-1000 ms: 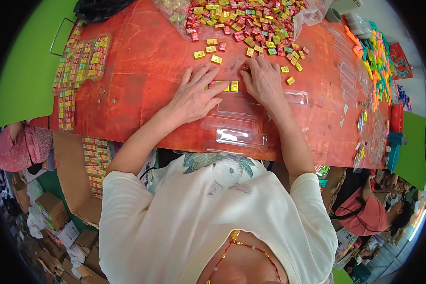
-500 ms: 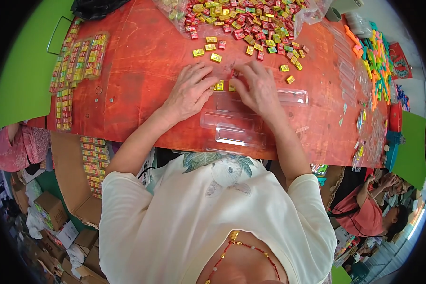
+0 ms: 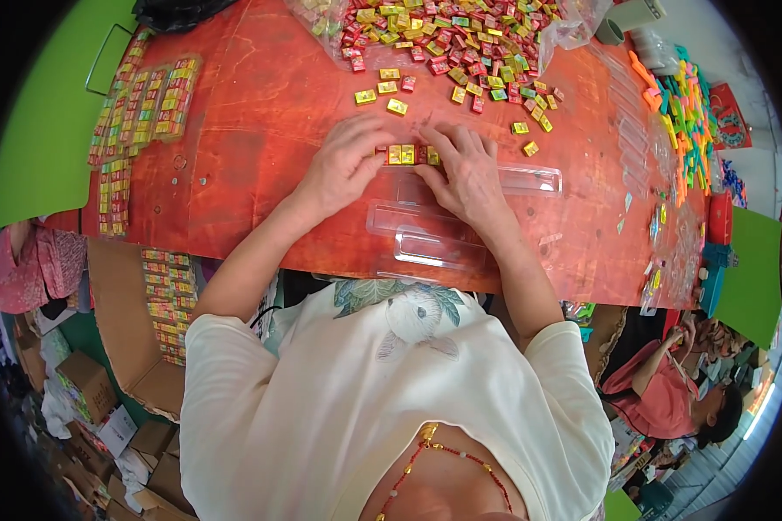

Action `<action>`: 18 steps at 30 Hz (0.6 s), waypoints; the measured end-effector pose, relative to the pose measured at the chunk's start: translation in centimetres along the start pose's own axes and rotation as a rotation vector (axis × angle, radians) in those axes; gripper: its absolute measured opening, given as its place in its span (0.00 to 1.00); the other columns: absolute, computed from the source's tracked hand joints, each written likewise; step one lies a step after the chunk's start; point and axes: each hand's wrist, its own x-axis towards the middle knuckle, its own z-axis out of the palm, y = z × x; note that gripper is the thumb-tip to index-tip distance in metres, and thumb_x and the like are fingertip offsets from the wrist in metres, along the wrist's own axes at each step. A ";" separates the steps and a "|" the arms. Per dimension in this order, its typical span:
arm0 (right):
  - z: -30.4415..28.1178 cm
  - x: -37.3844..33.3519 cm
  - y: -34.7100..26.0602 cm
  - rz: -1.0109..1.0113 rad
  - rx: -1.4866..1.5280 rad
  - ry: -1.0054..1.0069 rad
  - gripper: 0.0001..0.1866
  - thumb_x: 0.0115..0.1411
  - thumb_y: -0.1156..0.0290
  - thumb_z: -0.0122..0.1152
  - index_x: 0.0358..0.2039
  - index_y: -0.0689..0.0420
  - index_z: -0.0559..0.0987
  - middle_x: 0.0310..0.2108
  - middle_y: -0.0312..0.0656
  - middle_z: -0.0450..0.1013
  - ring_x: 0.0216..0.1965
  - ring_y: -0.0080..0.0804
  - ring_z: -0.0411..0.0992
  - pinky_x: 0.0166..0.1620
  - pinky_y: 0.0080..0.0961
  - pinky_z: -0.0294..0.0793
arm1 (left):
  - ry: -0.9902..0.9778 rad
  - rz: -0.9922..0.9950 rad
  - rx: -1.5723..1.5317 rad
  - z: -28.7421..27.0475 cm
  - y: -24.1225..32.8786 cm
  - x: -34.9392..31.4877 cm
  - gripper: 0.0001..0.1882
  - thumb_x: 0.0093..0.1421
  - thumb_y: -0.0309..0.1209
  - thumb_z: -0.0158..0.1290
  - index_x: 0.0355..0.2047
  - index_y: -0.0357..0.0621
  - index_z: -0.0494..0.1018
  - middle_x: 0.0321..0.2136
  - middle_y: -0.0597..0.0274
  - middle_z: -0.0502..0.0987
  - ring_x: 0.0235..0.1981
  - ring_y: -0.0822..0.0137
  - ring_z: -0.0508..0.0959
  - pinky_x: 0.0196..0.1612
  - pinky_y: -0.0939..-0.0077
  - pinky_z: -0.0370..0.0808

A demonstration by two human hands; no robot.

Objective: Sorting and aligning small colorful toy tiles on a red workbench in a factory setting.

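Observation:
Between my two hands a short row of small red and yellow boxes (image 3: 402, 154) lies side by side on the red tabletop. My left hand (image 3: 341, 165) has its curled fingers around the left end of the row. At the other end, my right hand (image 3: 463, 171) bends its thumb and fingers about the last boxes, hiding part of them. A clear plastic tray (image 3: 534, 181) reaches out to the right from under my right hand. Closer to my body lie more clear trays (image 3: 440, 248), bare and overlapping.
A big heap of small boxes (image 3: 460, 52) spills from a clear bag at the far side. Filled trays (image 3: 148, 104) are stacked at the left. Colourful plastic pieces (image 3: 693, 122) lie at the right. An open carton (image 3: 130, 321) stands below the table's left edge.
The red box that was in my right fingers now appears to be in the row. More of the row shows, and my fingers have shifted to its two ends.

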 end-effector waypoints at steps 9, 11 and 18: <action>0.4 -0.6 0.3 -0.093 -0.085 -0.005 0.10 0.59 0.67 0.65 0.41 0.50 0.82 0.36 0.38 0.71 0.41 0.37 0.71 0.50 0.39 0.64 | 0.096 -0.418 -0.556 -3.5 -0.1 0.0 0.17 0.69 0.28 0.48 0.56 0.37 0.73 0.56 0.62 0.76 0.59 0.71 0.71 0.65 0.73 0.63; 0.5 -0.5 0.5 -0.082 -0.063 -0.002 0.10 0.59 0.67 0.64 0.41 0.51 0.82 0.36 0.38 0.72 0.41 0.37 0.71 0.49 0.39 0.65 | 0.048 -0.418 -0.467 -3.6 -0.2 -0.4 0.18 0.68 0.28 0.49 0.56 0.37 0.73 0.56 0.60 0.76 0.60 0.68 0.71 0.64 0.73 0.64; 0.1 -1.1 1.7 0.249 0.279 0.082 0.15 0.61 0.72 0.61 0.49 0.53 0.81 0.40 0.42 0.75 0.44 0.39 0.74 0.48 0.37 0.65 | -0.150 0.078 0.444 -1.8 2.3 0.4 0.28 0.59 0.29 0.57 0.61 0.46 0.69 0.58 0.52 0.69 0.60 0.51 0.68 0.62 0.55 0.63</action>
